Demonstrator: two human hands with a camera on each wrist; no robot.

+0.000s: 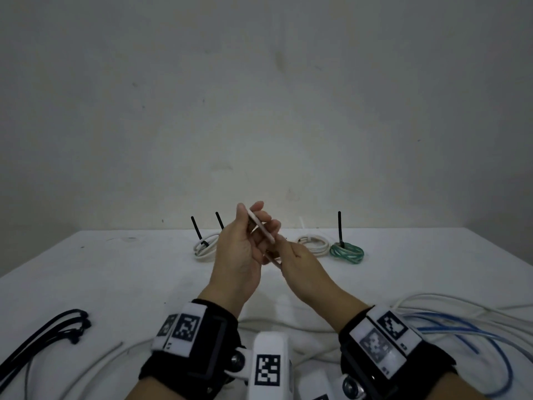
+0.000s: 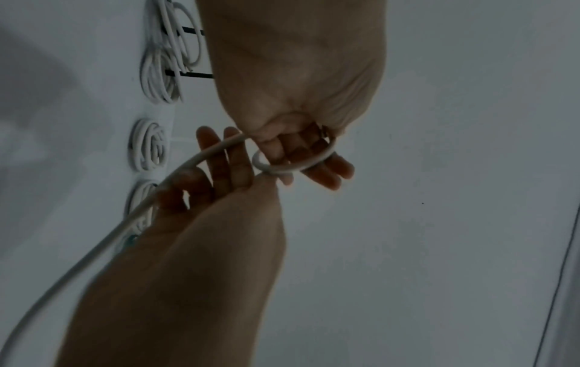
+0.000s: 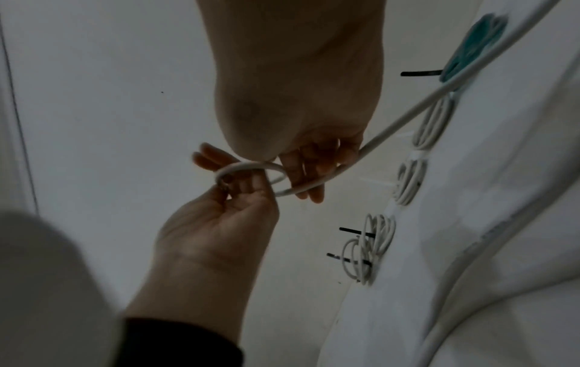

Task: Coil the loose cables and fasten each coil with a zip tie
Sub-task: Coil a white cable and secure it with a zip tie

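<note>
Both hands are raised over the table and hold one white cable [image 1: 261, 226]. My left hand [image 1: 256, 223] pinches a small loop of it [image 3: 251, 166] between thumb and fingers, with the cable's metal end [image 3: 224, 185] at the thumb. My right hand [image 1: 281, 255] grips the same cable [image 2: 295, 166] just beside the left, and the free length [image 2: 94, 248] trails away towards the table. Tied coils lie at the back: a white coil [image 1: 205, 246] with black zip ties, another white coil [image 1: 314, 243] and a green coil [image 1: 347, 252].
Loose white and blue cables [image 1: 461, 327] lie tangled at the near right. A bundle of black zip ties [image 1: 57, 327] lies at the near left. The white table [image 1: 115, 269] ends at a pale wall behind.
</note>
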